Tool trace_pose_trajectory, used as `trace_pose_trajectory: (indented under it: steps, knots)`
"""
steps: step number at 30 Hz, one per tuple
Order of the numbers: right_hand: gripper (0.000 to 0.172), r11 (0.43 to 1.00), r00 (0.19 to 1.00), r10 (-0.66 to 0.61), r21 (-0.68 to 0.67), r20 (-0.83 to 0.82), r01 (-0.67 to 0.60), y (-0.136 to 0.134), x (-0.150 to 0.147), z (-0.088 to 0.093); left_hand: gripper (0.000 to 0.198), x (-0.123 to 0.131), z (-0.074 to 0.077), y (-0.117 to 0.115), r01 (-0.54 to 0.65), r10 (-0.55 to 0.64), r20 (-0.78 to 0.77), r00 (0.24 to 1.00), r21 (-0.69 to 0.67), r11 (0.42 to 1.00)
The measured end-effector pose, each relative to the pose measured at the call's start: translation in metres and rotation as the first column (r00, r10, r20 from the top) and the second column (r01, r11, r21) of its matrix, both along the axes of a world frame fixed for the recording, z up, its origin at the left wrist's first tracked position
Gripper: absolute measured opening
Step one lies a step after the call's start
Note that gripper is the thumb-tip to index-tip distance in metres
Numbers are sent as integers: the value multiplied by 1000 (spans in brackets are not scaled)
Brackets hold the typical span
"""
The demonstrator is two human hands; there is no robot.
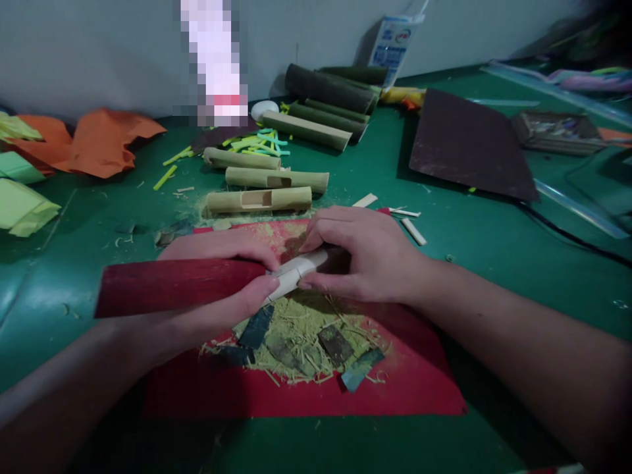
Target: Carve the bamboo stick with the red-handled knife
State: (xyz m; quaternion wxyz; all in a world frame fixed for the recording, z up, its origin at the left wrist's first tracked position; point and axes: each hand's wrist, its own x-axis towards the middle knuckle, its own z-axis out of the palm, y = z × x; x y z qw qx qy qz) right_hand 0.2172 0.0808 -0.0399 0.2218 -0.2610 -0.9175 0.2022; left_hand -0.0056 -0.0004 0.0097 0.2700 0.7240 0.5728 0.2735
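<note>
My left hand [232, 276] is wrapped round a dark red tube [168, 286] that lies across the table, its thumb pressing a pale peeled bamboo piece [296, 271]. My right hand [360, 253] closes over the other end of that pale piece, fingers curled on top. Both hands meet above a red paper sheet [419, 388]. On the sheet lies a heap of yellow-green shavings [301, 336] with several dark strips of peel [336, 343].
Three cut bamboo tubes [259, 199] lie just behind the hands; darker green tubes [328, 89] are stacked by the wall. A dark brown sheet [469, 145] lies right, orange paper [103, 141] and green paper [22, 207] left. A black cable [567, 234] runs at right.
</note>
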Motion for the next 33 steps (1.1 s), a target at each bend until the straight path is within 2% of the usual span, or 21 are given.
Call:
trace_pose_trajectory:
  steps: [10, 17, 24, 30, 33]
  knots:
    - [32, 999, 1000, -18, -27, -6, 17, 1, 2, -1, 10, 11, 1, -8, -77, 86, -111, 990, 86, 993]
    - [31, 1000, 999, -5, 5, -44, 6, 1, 1, -2, 20, 6, 4, -18, -225, 236, -184, 954, 78, 971]
    - [28, 1000, 999, 12, 2, -32, -12, 0, 1, -1, 5, 3, -3, -12, -176, 177, -3, 984, 95, 980]
    - [29, 1000, 999, 15, 3, -31, -15, 0, 1, -1, 4, 4, -7, -7, -132, 133, -11, 991, 58, 990]
    - [29, 1000, 999, 11, -4, -33, -11, 0, 1, 0, 6, 7, -6, -8, -121, 124, -28, 992, 99, 988]
